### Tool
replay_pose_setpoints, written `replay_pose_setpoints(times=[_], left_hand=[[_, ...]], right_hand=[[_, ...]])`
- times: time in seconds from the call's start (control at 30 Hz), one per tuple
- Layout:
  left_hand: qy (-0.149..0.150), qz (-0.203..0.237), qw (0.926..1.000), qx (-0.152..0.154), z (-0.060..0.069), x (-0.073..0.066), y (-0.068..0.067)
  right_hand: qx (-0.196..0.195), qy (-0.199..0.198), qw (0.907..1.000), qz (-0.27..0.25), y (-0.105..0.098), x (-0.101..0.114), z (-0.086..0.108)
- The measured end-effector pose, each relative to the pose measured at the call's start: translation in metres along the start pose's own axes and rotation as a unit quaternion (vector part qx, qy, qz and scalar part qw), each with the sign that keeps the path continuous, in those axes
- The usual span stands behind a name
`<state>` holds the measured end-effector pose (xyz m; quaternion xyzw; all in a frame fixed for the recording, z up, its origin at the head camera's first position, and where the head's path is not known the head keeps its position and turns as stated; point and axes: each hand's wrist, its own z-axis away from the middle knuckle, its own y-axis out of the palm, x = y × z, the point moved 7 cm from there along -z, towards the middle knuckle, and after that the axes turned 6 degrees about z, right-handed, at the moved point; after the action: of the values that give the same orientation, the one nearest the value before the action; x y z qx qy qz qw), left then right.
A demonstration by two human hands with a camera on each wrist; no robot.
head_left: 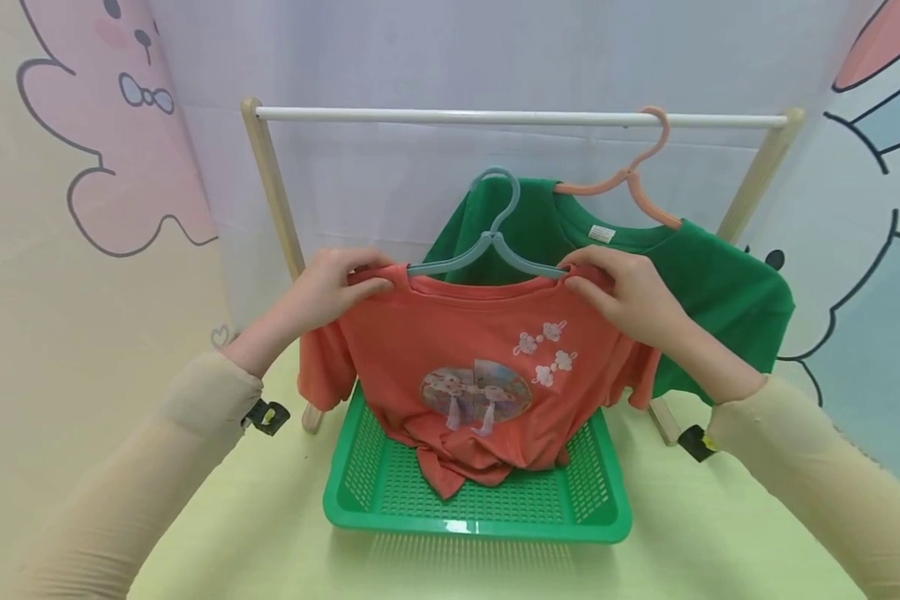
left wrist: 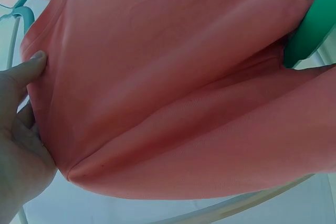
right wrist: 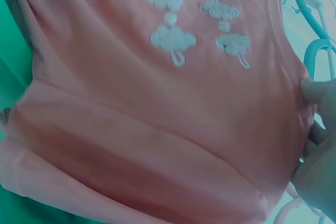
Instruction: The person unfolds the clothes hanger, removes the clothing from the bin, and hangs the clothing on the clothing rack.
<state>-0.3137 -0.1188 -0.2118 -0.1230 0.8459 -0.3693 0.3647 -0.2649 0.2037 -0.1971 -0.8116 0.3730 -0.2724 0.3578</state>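
A coral-red T-shirt (head_left: 390, 350) with a printed oval and white flower appliqués (right wrist: 170, 22) hangs spread between both hands, its lower hem bunched in a green plastic basket (head_left: 476, 529). Inside its neckline sits a blue-grey hanger (head_left: 495, 237), the hook upright and apart from the rail. My left hand (head_left: 337, 287) pinches the shirt's left shoulder, thumb in front and fingers behind. On the other shoulder, my right hand (head_left: 630, 292) pinches the cloth the same way. In the left wrist view, the thumb (left wrist: 32, 69) presses on the shirt near the collar.
Behind, a rack with a white rail (head_left: 450, 117) and wooden legs stands on the pale table (head_left: 255, 508). From the rail's right part hangs a green T-shirt (head_left: 735, 292) on an orange hanger (head_left: 648, 150). Curtains with cartoon animals surround the table.
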Motion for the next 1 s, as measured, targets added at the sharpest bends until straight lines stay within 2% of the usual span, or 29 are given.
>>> replay_pose_setpoints(times=[0.1, 0.2, 0.33, 0.43, 0.53, 0.63, 0.77, 0.87, 1.0], left_hand=[[-0.007, 0.008, 0.9999, -0.002, 0.001, 0.002, 0.000], [-0.012, 0.009, 0.9997, -0.020, 0.001, 0.005, -0.007], [-0.016, 0.007, 0.9961, -0.087, 0.002, 0.013, -0.030], [-0.028, 0.011, 0.9894, -0.142, 0.006, 0.022, -0.051], [-0.043, 0.007, 0.9823, -0.182, 0.013, 0.031, -0.070], [-0.052, 0.007, 0.9730, -0.225, 0.020, 0.041, -0.088], [-0.054, 0.018, 0.9530, -0.298, 0.030, 0.053, -0.106], [-0.059, 0.027, 0.9372, -0.343, 0.036, 0.061, -0.113], [-0.069, 0.046, 0.9219, -0.379, 0.039, 0.074, -0.114]], right_hand=[[-0.014, -0.005, 0.9999, -0.001, 0.001, 0.001, -0.001], [-0.025, -0.005, 0.9997, -0.004, 0.000, 0.002, 0.000], [-0.033, -0.001, 0.9995, -0.002, -0.002, 0.000, 0.003], [-0.033, 0.007, 0.9994, 0.000, -0.002, -0.003, 0.005], [-0.031, 0.013, 0.9994, -0.001, -0.001, -0.005, 0.006], [-0.030, 0.015, 0.9994, -0.003, 0.000, -0.007, 0.006], [-0.032, 0.013, 0.9994, -0.005, 0.002, -0.008, 0.006], [-0.030, 0.012, 0.9995, -0.005, 0.004, -0.009, 0.007], [-0.028, 0.014, 0.9995, -0.005, 0.007, -0.011, 0.007]])
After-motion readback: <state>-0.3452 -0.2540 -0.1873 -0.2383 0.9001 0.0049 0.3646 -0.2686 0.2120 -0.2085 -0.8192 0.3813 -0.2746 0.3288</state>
